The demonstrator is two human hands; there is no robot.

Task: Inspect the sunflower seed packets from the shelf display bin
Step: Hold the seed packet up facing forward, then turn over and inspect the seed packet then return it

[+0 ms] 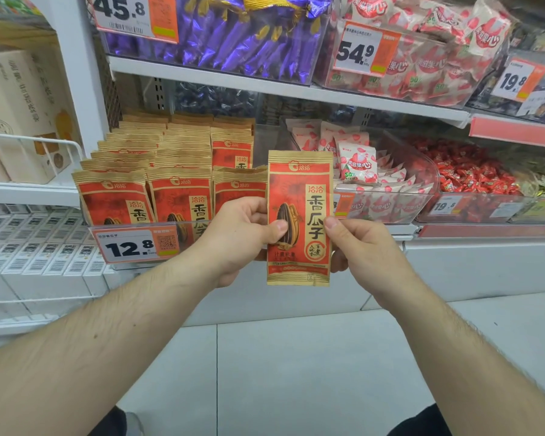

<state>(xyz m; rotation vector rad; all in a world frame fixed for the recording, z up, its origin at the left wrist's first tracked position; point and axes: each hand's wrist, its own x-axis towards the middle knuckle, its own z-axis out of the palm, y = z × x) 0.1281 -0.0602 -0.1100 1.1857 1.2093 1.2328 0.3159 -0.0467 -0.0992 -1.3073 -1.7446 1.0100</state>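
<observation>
Fingers of the left hand [239,234] pinch one side of a sunflower seed packet [299,215]; the right hand [359,247] pinches the other, holding it upright, front showing, before the display bin [139,229]. Inspection seems underway; turning it over probably comes next.

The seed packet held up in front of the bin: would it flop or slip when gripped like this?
The seed packet probably stays fairly stiff: it stands flat and upright, pinched only at its edges by the left hand and right hand. Its matte, paper-like surface likely grips well. It seems light.
</observation>
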